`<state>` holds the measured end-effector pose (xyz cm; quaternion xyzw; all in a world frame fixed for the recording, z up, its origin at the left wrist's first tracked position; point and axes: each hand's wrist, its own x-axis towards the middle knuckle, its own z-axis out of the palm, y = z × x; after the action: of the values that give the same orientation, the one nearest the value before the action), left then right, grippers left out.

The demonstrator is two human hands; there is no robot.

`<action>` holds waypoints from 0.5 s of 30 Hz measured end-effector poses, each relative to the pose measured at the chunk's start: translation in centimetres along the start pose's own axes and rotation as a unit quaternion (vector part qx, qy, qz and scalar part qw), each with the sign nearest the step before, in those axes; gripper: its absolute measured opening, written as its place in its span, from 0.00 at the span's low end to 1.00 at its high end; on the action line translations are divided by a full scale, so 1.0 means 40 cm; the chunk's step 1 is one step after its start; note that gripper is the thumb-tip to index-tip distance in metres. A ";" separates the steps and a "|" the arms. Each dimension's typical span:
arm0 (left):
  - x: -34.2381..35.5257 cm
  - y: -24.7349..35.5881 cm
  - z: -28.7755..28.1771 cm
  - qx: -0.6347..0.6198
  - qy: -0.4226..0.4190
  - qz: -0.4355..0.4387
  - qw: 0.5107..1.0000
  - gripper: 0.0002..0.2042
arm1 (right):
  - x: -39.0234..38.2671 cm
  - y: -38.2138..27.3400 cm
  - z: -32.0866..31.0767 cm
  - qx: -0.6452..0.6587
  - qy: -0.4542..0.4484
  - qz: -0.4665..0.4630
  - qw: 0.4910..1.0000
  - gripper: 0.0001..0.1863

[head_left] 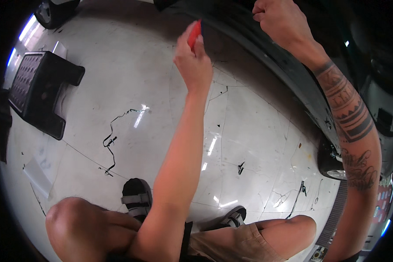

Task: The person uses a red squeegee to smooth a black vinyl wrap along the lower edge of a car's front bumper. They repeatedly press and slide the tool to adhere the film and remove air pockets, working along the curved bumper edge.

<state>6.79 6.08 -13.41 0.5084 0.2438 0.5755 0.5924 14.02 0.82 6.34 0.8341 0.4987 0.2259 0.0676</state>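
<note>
My left hand is raised in front of me, its fingers and thumb closed round a small flat red tool with a dark edge, like a squeegee card. Most of that tool hides behind the fingers, and the hand is slightly blurred. Farther right, my right hand is curled close to the side of a dark car. Whatever its fingers may pinch, I cannot make out. The red tool is near the lower edge of the car body.
A black step stool stands on the pale floor at left. Thin black scraps lie about, with another scrap before my feet. A clear sheet lies lower left. A car wheel is at right.
</note>
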 end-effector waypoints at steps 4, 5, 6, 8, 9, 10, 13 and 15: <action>0.109 -0.011 0.049 0.112 0.044 0.158 0.980 0.17 | 0.006 0.002 -0.022 0.104 -0.034 0.025 0.994 0.06; 0.120 -0.018 0.060 0.134 0.059 0.178 0.973 0.15 | 0.004 0.003 -0.025 0.113 -0.034 0.030 0.993 0.06; 0.119 -0.017 0.069 0.134 0.072 0.181 0.972 0.16 | 0.000 0.005 -0.024 0.125 -0.031 0.028 0.991 0.07; 0.112 -0.014 0.096 0.134 0.099 0.188 0.968 0.17 | -0.004 0.008 -0.021 0.150 -0.025 0.021 0.988 0.07; 0.107 -0.007 0.112 0.139 0.127 0.191 0.963 0.16 | -0.005 0.012 -0.020 0.141 -0.022 0.008 0.990 0.07; 0.106 0.001 0.132 0.144 0.155 0.194 0.958 0.15 | -0.005 0.017 -0.020 0.132 -0.018 -0.007 0.991 0.07; 0.046 0.043 0.188 0.125 0.158 0.171 0.964 0.17 | 0.011 -0.002 -0.050 0.096 -0.050 -0.025 0.994 0.07; -0.040 0.097 0.238 0.131 0.163 0.134 0.969 0.22 | 0.012 -0.002 -0.060 0.092 -0.065 -0.025 0.993 0.07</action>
<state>13.07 0.81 -6.97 0.5089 0.3400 0.6877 0.3905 13.09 1.01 8.59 0.8367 0.5330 0.1228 0.0283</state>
